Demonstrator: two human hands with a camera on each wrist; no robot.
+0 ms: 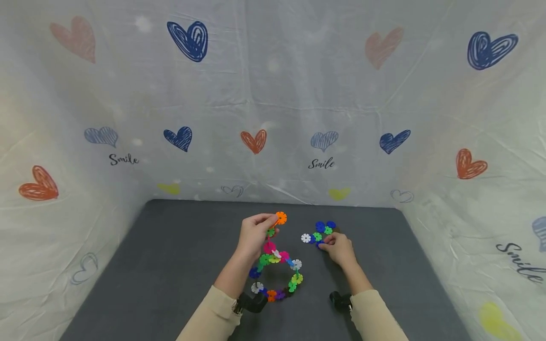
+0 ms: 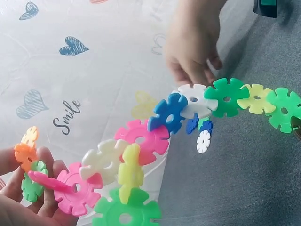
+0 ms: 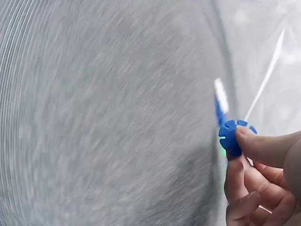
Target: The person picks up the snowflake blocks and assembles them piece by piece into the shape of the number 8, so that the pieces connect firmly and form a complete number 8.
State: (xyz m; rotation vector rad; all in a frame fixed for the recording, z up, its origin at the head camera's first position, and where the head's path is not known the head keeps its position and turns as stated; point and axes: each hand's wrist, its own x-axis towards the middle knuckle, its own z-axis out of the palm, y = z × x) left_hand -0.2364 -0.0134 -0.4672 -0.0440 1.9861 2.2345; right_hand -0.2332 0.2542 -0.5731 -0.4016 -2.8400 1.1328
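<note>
My left hand [image 1: 252, 237] pinches one end of a chain of plastic snowflake discs, by its orange disc [image 1: 281, 218] and green disc [image 1: 270, 232]. Below that hand, a pink disc [image 1: 269, 247] joins this tail to a closed ring of many-coloured discs, including a yellow-green disc [image 1: 297, 279]. To the right, my right hand [image 1: 340, 248] holds a smaller joined cluster of blue, green and white discs. In the right wrist view, its thumb and fingers pinch a blue disc [image 3: 230, 136]. The cluster's white disc [image 1: 305, 238] points left toward the chain, apart from it.
A dark grey table [image 1: 192, 255] lies under both hands. White sheeting [image 1: 273, 94] printed with hearts and "Smile" rises behind it and along both sides. Black cameras sit at the left wrist [image 1: 252, 303] and the right wrist [image 1: 340, 300].
</note>
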